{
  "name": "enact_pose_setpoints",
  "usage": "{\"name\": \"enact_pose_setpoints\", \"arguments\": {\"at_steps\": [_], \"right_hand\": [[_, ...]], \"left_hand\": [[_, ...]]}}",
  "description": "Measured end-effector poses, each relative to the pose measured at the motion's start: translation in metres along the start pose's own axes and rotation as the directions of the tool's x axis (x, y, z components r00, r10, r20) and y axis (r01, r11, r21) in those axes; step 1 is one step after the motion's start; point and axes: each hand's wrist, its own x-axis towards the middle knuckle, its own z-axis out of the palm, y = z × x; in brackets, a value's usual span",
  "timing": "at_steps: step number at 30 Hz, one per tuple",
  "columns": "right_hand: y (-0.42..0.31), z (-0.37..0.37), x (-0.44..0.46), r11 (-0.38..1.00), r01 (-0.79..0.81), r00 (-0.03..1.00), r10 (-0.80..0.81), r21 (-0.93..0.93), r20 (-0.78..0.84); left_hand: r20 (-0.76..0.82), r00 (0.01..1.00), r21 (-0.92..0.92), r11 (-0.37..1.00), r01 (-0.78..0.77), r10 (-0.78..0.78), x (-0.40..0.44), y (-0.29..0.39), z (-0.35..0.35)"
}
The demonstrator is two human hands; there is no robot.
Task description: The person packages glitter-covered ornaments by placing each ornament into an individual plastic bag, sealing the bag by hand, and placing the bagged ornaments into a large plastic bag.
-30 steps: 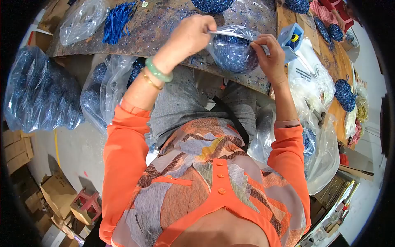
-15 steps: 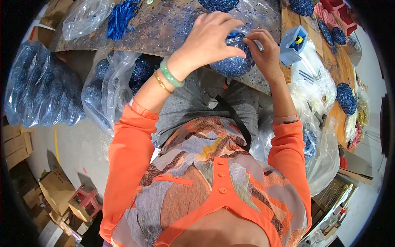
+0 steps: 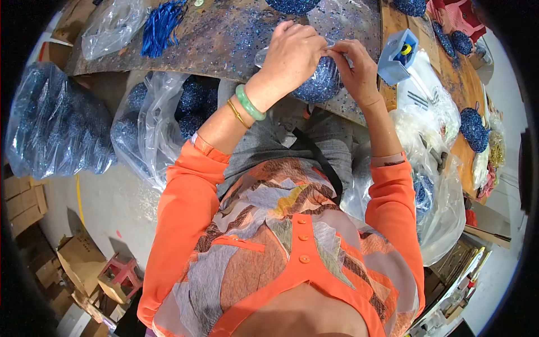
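A blue glitter ball (image 3: 319, 85) rests at the near edge of the worktable, with thin clear plastic bag (image 3: 260, 57) showing around it and beside my left hand. My left hand (image 3: 293, 55) is closed above the ball, its fingers gathered on the plastic. Opposite it, my right hand (image 3: 357, 68) pinches the plastic between thumb and forefinger. The fingertips of both hands meet over the top of the ball. My left palm hides part of the bag and the ball's upper side.
Blue ribbon strips (image 3: 163, 28) and a crumpled clear bag (image 3: 115, 29) lie on the glitter-strewn table (image 3: 224, 53). A light-blue box (image 3: 397, 57) stands to the right. Bags of blue glitter balls (image 3: 56, 121) hang at left. Another glitter ball (image 3: 474, 130) is far right.
My left hand has gone from spread fingers to closed on the plastic and shifted slightly. My right hand keeps its pinch, now meeting the left fingertips.
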Motion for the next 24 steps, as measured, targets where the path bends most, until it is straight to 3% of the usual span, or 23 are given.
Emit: {"name": "enact_pose_setpoints", "arguments": {"at_steps": [7,10,13,17,24], "right_hand": [[-0.001,0.002,-0.005,0.984,-0.159,0.986,0.162,0.076,-0.042],[0.009,0.003,-0.002,1.000,0.023,0.999,-0.024,-0.016,-0.031],[0.008,0.004,-0.003,0.999,-0.034,0.999,0.035,-0.019,0.012],[0.010,-0.001,0.000,0.999,0.025,1.000,-0.025,-0.021,-0.007],[0.016,0.000,-0.003,1.000,0.020,1.000,-0.020,-0.015,0.017]], "left_hand": [[-0.035,0.999,0.030,0.999,0.013,-0.011,-0.001,0.006,0.004],[-0.057,0.998,0.048,0.999,-0.025,0.028,-0.001,0.006,0.006],[-0.087,0.992,0.040,0.995,-0.091,0.095,-0.002,0.001,0.010],[-0.064,0.992,0.069,0.992,-0.105,0.110,0.005,0.006,0.010],[0.025,1.000,-0.054,0.999,0.010,-0.008,0.010,0.012,0.006]]}}
